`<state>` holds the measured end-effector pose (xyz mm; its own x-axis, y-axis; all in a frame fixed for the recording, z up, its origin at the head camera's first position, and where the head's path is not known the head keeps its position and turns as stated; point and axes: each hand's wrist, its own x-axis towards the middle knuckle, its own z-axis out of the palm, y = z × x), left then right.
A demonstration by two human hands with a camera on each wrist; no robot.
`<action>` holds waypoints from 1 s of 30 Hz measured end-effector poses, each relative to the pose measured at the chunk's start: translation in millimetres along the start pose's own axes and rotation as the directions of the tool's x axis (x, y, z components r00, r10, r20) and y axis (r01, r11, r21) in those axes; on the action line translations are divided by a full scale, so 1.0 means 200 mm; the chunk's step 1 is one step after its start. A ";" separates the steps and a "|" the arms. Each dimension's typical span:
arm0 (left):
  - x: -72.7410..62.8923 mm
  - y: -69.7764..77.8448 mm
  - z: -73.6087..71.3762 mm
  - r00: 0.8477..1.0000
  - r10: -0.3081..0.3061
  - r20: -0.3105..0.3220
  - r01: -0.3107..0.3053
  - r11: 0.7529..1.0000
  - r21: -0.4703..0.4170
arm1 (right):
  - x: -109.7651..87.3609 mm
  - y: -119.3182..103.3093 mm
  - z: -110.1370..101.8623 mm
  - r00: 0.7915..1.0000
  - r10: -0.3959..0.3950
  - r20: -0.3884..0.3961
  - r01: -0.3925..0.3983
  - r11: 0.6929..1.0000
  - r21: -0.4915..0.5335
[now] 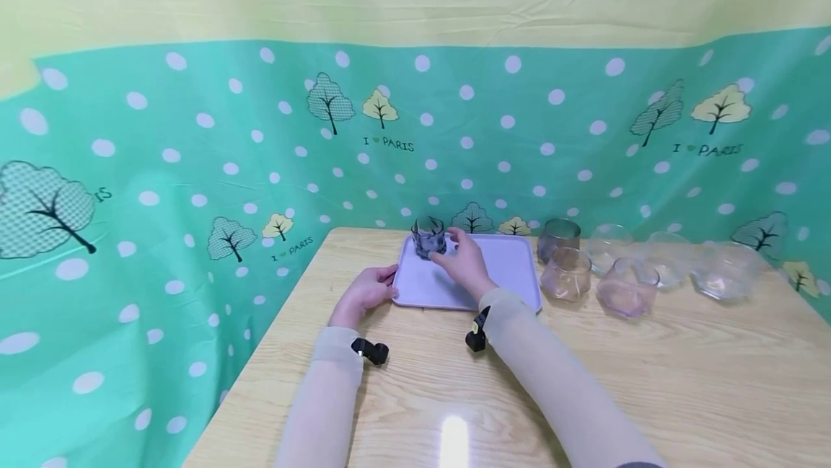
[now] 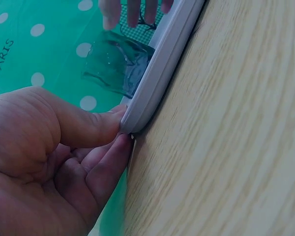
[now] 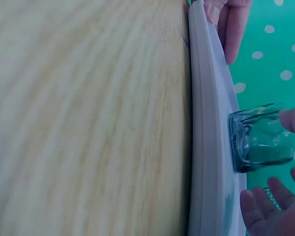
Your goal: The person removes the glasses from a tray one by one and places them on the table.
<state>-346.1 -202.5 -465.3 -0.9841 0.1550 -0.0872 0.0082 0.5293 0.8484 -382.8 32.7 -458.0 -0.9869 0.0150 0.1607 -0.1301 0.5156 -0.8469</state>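
A dark grey-blue glass cup (image 1: 429, 239) stands upright toward the back left of a pale lilac tray (image 1: 509, 270). At the tray's left side, my left hand (image 1: 365, 293) pinches the rim between thumb and fingers, clearly seen in the left wrist view. My right hand (image 1: 464, 265) reaches over the tray beside the cup with its fingers spread. In the right wrist view, the right thumb (image 3: 292, 120) is right at the cup's rim, while the other fingers (image 3: 263, 202) stay apart from the glass (image 3: 260, 140).
Right of the tray stand several glass cups: a dark grey one (image 1: 558, 239), an amber one (image 1: 567, 277), a pinkish one (image 1: 627, 288) and clear ones (image 1: 669, 260) farther right. The wooden table (image 1: 415, 389) meets a green dotted cloth (image 1: 467, 129) behind and at the left.
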 end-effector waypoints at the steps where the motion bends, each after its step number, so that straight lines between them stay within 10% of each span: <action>1: 0.00 0.00 0.01 1.000 0.002 0.004 -0.002 1.000 -0.005 | 0.01 0.01 0.00 1.000 0.001 0.003 -0.001 1.000 -0.010; 30: 0.01 0.01 0.01 0.999 -0.025 -0.024 0.025 0.999 0.030 | 0.16 -0.11 0.03 0.994 0.041 0.100 -0.041 0.999 0.001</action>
<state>-347.4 -199.5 -464.4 -0.9879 0.1220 -0.0955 -0.0114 0.5575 0.8301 -411.8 17.3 -436.5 -0.9960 -0.0499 0.0744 -0.0895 0.5133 -0.8535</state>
